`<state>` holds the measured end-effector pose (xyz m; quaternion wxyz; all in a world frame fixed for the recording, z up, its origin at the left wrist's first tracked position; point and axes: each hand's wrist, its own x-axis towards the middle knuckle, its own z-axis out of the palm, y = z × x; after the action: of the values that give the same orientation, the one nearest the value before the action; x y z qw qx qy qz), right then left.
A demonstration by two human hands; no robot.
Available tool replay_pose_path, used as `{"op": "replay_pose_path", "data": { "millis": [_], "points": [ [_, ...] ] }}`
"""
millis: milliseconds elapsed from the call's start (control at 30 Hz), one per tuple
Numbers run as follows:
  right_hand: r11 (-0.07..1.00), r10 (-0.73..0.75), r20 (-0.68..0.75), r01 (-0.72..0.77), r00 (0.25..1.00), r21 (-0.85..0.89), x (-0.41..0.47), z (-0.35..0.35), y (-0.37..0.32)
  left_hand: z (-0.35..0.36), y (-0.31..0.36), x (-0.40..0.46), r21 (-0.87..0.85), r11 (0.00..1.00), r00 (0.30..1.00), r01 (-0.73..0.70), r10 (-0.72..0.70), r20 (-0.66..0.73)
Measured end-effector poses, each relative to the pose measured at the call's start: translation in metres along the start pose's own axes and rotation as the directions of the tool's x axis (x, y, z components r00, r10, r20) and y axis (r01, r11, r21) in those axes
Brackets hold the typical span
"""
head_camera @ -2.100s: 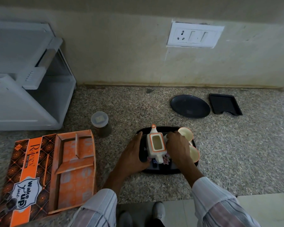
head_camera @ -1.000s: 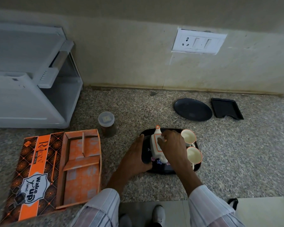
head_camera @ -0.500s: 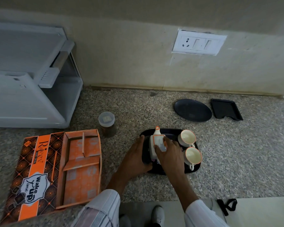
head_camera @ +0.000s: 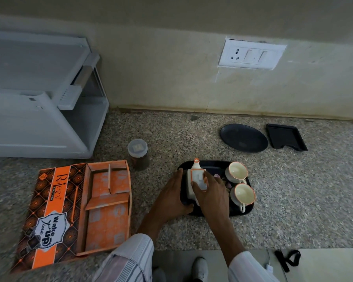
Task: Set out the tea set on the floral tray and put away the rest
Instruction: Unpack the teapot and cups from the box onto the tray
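Note:
A white teapot (head_camera: 193, 176) with orange trim stands at the left of the dark floral tray (head_camera: 248, 211) on the granite counter. Two white cups, one at the tray's far right (head_camera: 236, 171) and one nearer me (head_camera: 243, 194), stand on the tray's right side. My right hand (head_camera: 209, 192) holds the teapot's square lid (head_camera: 199, 178) on top of the pot, fingers curled round it. My left hand (head_camera: 172, 195) grips the tray's left rim beside the pot. The tray's flower print shows only in small patches.
An open orange tea-set box (head_camera: 73, 212) lies at the left front. A lidded jar (head_camera: 138, 154) stands behind it. A dark round plate (head_camera: 244, 138) and a small black tray (head_camera: 285, 137) lie at the back right. A white rack (head_camera: 39, 98) fills the far left.
The teapot's mouth was uncovered at first; my right hand has since brought the lid over it and now holds it on top. My left hand has stayed on the tray's left rim.

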<state>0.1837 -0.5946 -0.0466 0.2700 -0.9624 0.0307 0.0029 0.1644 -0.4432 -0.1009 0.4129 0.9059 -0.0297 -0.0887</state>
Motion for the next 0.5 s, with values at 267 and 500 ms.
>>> {"op": "replay_pose_path", "data": {
  "millis": [267,500],
  "points": [
    [1.000,0.001,0.000,-0.001,1.000,0.008,-0.0015,-0.0007,0.0000,-0.0020,0.0019,0.0002,0.004,1.000,1.000,0.020,-0.020,0.008],
    [1.000,-0.016,0.011,0.015,1.000,0.027,-0.0023,-0.0013,0.0011,-0.0041,-0.0003,-0.0090,-0.020,0.999,0.999,0.045,-0.045,-0.024]
  ]
}}
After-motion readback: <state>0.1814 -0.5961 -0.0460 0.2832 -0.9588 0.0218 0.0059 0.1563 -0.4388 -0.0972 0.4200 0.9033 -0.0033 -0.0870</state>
